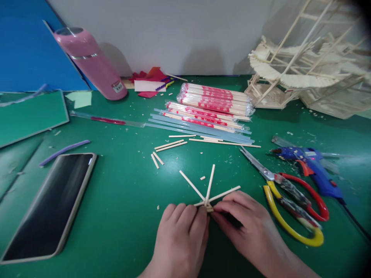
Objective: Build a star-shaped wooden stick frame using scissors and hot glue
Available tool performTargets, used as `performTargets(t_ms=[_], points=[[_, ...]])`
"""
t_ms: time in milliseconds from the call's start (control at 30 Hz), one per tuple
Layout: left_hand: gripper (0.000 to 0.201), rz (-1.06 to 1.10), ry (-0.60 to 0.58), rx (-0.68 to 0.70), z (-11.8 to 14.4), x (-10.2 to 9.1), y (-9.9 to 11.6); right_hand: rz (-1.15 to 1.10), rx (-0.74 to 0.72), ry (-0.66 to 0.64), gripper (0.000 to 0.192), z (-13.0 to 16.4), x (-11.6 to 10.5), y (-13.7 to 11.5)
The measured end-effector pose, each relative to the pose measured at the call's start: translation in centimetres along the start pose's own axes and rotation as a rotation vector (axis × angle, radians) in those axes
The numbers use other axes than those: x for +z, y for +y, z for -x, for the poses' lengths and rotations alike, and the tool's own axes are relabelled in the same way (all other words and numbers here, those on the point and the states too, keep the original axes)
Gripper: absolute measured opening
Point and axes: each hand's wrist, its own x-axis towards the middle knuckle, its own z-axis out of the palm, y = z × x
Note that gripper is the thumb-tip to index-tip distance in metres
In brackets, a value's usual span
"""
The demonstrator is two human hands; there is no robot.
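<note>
Both hands meet at a small fan-shaped frame of thin wooden sticks, low on the green table. My left hand is closed over its left side, fingers curled, hiding part of the sticks. From the right, my right hand pinches the frame's near end between thumb and fingertips. Three longer sticks spread outward from the joint, with short pieces crossing at the base. Just beyond lie cut sticks of several lengths and a tiny stick offcut.
Scissors and a blue glue gun with a cord lie right. Wrapped chopsticks and pale-blue strips are behind. A phone lies left; a pink bottle leans behind it. A stick model stands at back right.
</note>
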Motion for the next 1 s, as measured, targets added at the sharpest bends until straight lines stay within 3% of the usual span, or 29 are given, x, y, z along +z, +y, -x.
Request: performTargets(t_ms=[1000], points=[[0.024, 0.012, 0.006, -0.038, -0.36, 0.12, 0.02, -0.005, -0.012, 0.026, 0.012, 0.0, 0.06, -0.15]])
